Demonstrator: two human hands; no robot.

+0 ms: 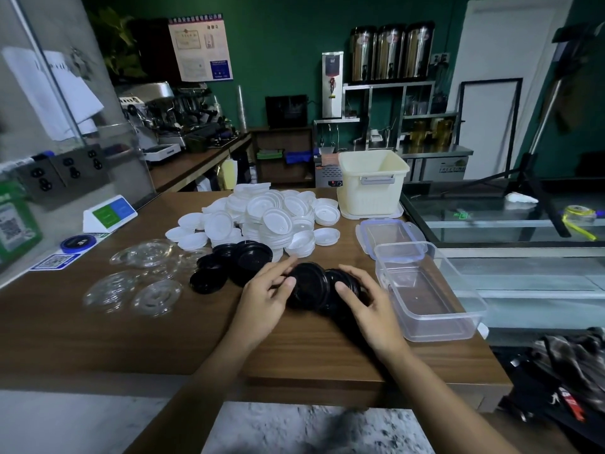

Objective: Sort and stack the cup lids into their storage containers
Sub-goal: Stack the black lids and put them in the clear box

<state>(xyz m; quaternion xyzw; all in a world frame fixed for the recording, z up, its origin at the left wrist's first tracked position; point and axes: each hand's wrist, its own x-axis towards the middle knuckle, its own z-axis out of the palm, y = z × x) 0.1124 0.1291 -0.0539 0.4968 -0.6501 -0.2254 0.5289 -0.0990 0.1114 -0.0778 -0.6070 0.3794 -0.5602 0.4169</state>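
A clear plastic storage box (429,290) stands open at the right edge of the wooden counter (98,335), with only its bare bottom showing through. Its clip lid (389,235) lies flat behind it, partly under its far end. Further back a cream slatted basket (373,181) with a grey handle stands upright; no lids show above its rim.

The stack of black lids (311,286) lies on its side just left of the storage box, held between both hands. The left hand (265,296) pinches the stack's left end with curled fingers and thumb. The right hand (370,306) wraps round the right end, thumb on top.

Loose black lids (235,260) lie just behind the left hand. Beyond them is a heap of white lids (271,214), and clear lids (144,273) are spread to the left.

By the wall sit a blue disc (78,243), a green-and-blue stand card (109,213) and a green QR-code sign (13,224). The wall poster (199,47) has print too small to read
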